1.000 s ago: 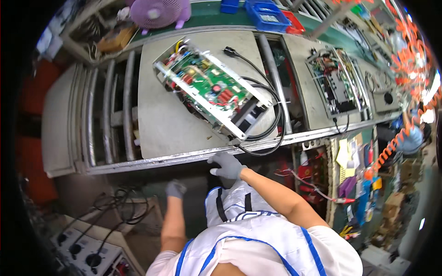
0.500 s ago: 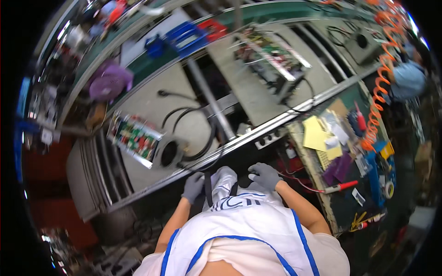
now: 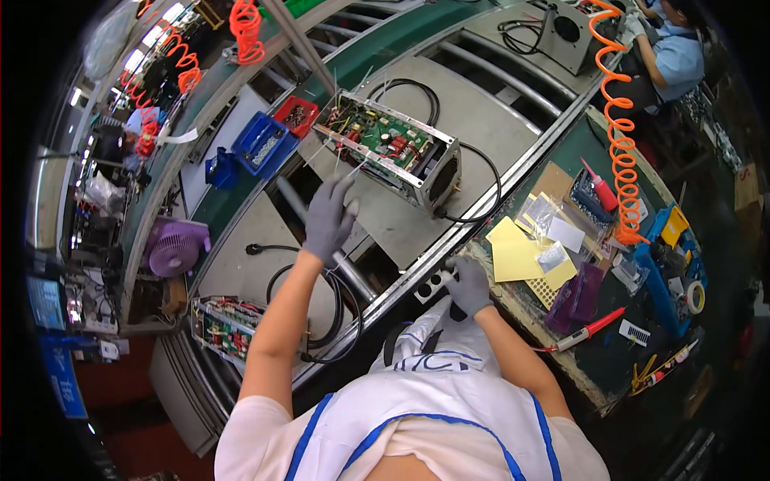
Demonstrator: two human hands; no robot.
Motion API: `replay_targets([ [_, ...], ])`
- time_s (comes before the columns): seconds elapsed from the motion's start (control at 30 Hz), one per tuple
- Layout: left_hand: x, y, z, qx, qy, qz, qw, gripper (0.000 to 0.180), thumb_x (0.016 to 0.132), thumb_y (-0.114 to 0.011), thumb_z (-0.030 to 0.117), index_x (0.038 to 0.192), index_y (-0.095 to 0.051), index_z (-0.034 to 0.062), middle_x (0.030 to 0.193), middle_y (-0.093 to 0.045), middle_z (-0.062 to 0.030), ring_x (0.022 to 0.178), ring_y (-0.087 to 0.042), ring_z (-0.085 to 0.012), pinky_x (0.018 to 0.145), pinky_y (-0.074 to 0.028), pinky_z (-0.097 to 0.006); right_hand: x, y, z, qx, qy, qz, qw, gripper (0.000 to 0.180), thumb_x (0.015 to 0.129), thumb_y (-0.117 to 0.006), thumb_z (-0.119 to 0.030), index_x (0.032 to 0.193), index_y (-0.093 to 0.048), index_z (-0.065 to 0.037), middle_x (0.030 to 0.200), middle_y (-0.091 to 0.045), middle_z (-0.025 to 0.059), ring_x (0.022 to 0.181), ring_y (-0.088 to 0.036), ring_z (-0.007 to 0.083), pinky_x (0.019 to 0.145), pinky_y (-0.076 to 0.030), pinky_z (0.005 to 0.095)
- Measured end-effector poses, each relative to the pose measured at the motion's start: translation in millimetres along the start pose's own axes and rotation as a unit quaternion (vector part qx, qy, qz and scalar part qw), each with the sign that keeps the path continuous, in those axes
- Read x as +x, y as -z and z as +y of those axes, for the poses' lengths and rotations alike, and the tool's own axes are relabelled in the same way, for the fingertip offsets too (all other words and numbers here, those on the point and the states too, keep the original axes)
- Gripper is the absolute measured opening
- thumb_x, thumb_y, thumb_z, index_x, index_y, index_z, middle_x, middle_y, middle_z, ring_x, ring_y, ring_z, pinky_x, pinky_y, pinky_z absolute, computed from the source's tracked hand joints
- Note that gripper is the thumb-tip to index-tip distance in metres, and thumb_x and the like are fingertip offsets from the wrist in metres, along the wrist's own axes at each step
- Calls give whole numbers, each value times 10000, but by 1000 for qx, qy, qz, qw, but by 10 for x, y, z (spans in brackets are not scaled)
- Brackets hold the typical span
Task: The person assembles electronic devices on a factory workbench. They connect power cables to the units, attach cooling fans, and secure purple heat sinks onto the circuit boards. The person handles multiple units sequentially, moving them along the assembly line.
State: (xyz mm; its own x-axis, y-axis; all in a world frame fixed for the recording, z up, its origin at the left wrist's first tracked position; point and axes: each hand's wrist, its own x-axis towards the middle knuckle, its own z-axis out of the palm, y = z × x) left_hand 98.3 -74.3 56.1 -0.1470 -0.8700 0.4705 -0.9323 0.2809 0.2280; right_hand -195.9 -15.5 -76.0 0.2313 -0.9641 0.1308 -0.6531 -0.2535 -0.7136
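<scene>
1. On the grey conveyor pallet (image 3: 513, 136), an open metal chassis (image 3: 393, 148) with a green circuit board (image 3: 377, 135) is seen lying just ahead of the left hand (image 3: 329, 216).
2. The gloved left hand is raised toward the chassis's near edge, fingers loosely spread and nothing gripped; contact cannot be told.
3. The right hand (image 3: 468, 284) is rested at the rail edge (image 3: 449, 240), fingers curled; whether anything is held cannot be told.
4. A black power cord (image 3: 481, 192) is looped beside the chassis; it could be snagged if the unit is dragged.
5. Thin upright leads on the board could be bent by a careless reach.
</scene>
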Motion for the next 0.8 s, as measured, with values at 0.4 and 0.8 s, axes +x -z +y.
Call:
replay_targets([
  [0.4, 750, -709, -389, -7, -183, -74, 980, 612, 692, -668, 254, 1253, -494, 83, 1146, -503, -135, 1119, -445, -348, 1050, -294, -486, 1032, -542, 61, -259, -99, -113, 954, 725, 729, -665, -364, 1311, -430, -2, 1216, -510, 172, 1201, -446, 309, 1062, -240, 524],
  [0.8, 302, -583, -629, 30, -165, -50, 985, 518, 862, -473, 482, 1166, -542, 69, 1115, -507, -153, 1126, -444, -363, 1077, -268, -510, 394, 193, 202, -57, -15, 70, 996, 619, 693, -680, -185, 1258, -476, -35, 1234, -505, 171, 1201, -444, 334, 1051, -317, 417],
])
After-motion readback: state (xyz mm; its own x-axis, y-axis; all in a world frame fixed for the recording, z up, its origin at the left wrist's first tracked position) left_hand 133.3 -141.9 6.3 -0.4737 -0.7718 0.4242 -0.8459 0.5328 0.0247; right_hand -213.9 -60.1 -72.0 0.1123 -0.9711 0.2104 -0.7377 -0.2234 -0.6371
